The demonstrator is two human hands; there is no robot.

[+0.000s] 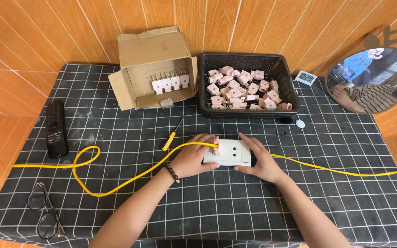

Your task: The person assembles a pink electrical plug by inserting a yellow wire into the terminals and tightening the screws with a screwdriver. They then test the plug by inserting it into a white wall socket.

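Left hand (194, 158) fingers apparently pinch pink plug (217, 148) at white socket (229, 152); right hand (260, 160) fingers grasp its edge.

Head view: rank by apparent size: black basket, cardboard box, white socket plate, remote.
1. cardboard box and black basket: look alike, unranked
2. remote
3. white socket plate, partly covered by both hands, so unsure against the remote

A black remote control (56, 129) lies at the desk's (217, 206) left edge, with black-framed glasses (44, 216) near the front corner. An open cardboard box (155, 69) holds 4 pink plugs in a row. A small digital clock (305, 77) and a round mirror (371, 80) sit at the right.
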